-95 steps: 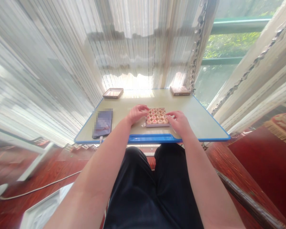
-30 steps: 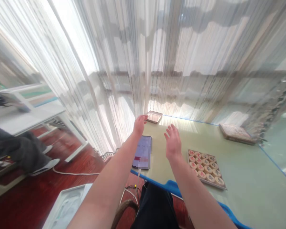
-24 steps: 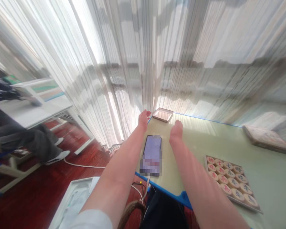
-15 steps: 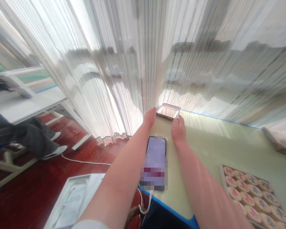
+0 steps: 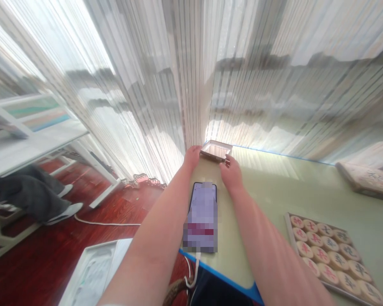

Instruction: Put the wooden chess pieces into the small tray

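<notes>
A shallow rectangular box (image 5: 215, 150) with a pale inside lies at the far corner of the pale green tabletop, by the curtain. My left hand (image 5: 192, 156) is at the box's left edge, fingers closed against it. At the near right corner of the box, my right hand (image 5: 231, 170) has its thumb and fingers curled on the rim. Between my forearms a phone (image 5: 202, 216) lies screen up, with a white cable plugged into its near end.
A tray of round wooden chess pieces (image 5: 330, 250) lies at the right, with a flat box (image 5: 368, 180) behind it. Sheer curtains (image 5: 147, 93) hang beyond the table. At left are a white table (image 5: 35, 146) and a seated person's legs.
The view has shifted slightly, so the table and its things appear further left. My right hand's fingers have come onto the box's near right corner.
</notes>
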Available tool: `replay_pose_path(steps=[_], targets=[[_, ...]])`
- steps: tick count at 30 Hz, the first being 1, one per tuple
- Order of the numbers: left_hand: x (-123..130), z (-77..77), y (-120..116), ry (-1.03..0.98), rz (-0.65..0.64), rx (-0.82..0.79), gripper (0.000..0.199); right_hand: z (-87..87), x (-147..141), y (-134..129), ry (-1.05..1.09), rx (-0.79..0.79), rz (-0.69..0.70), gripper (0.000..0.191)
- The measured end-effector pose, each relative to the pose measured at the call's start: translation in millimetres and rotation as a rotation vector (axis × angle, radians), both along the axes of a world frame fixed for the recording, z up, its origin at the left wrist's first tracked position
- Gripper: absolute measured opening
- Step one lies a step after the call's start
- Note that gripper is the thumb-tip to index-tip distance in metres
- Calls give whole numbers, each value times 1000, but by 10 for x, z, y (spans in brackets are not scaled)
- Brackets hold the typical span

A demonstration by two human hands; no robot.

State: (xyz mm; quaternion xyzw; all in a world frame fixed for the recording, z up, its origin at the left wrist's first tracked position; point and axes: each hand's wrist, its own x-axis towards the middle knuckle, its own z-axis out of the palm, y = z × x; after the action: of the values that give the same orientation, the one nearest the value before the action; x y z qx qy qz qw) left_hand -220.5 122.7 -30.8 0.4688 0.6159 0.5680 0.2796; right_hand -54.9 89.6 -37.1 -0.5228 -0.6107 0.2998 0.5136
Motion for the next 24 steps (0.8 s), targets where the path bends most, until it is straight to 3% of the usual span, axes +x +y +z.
replay_pose_path(steps=[2, 6, 9, 12, 18, 24], targets=[[3, 12, -34, 26, 1, 30, 21, -20, 16, -13, 5, 57, -10, 52], [13, 19, -75, 59, -37, 105, 43, -4, 29, -56, 55, 160, -67, 65], [16, -1, -58, 50, -64, 88, 39, 37, 41, -73, 90, 209, -153, 69], [22, -24, -44, 22, -149, 86, 29, 71, 71, -75, 131, 246, -199, 65], [83, -19, -69, -17, -260, 127, 31, 116, 110, -97, 144, 323, -272, 40], [195, 83, -127, 58, -291, 233, 40, 160, 113, -102, 128, 433, -317, 41]])
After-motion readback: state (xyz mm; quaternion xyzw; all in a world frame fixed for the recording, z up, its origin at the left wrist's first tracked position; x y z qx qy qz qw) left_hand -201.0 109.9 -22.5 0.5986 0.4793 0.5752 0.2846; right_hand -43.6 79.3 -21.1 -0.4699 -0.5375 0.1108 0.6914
